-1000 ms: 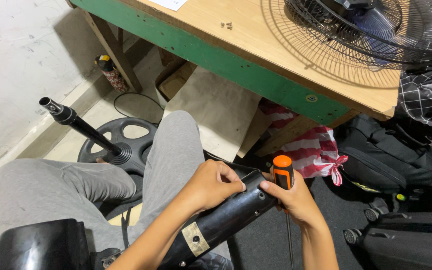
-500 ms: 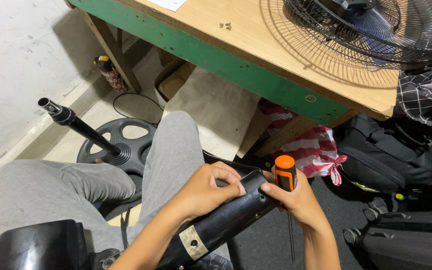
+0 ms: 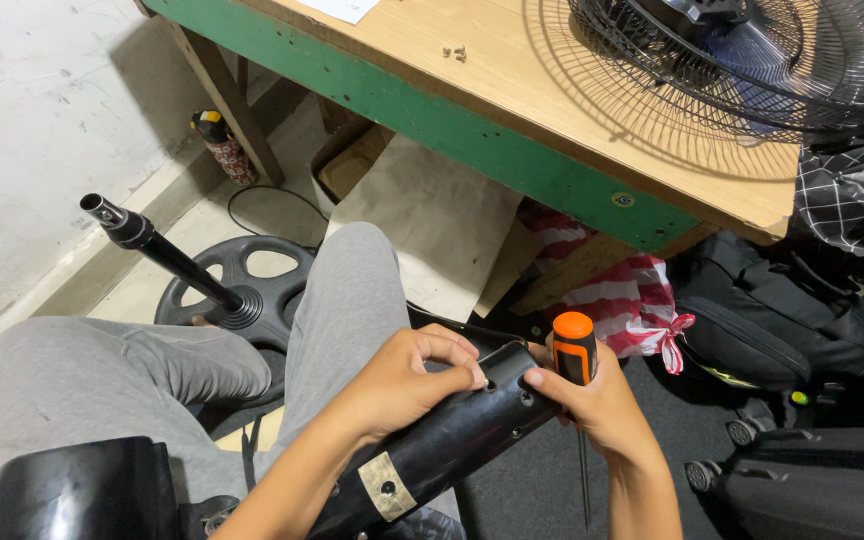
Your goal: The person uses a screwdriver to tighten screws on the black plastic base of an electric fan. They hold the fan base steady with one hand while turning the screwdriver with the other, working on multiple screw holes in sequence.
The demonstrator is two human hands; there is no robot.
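Note:
A black plastic fan housing with a gold sticker lies across my lap. My left hand rests on its upper end, with the fingers pinched at a small hole near the rim. My right hand supports the same end from the right and holds a screwdriver with an orange and black handle, its shaft pointing down towards the floor. My grey trousers are below and to the left.
A black round fan base with an upright pole stands on the floor at left. A wooden table with a green edge carries a wire fan guard and small screws. Black bags and a red-striped bag sit at right.
My left fingers have shifted slightly along the housing's end towards the hole. The housing has tipped a little. The screwdriver stays in my right hand.

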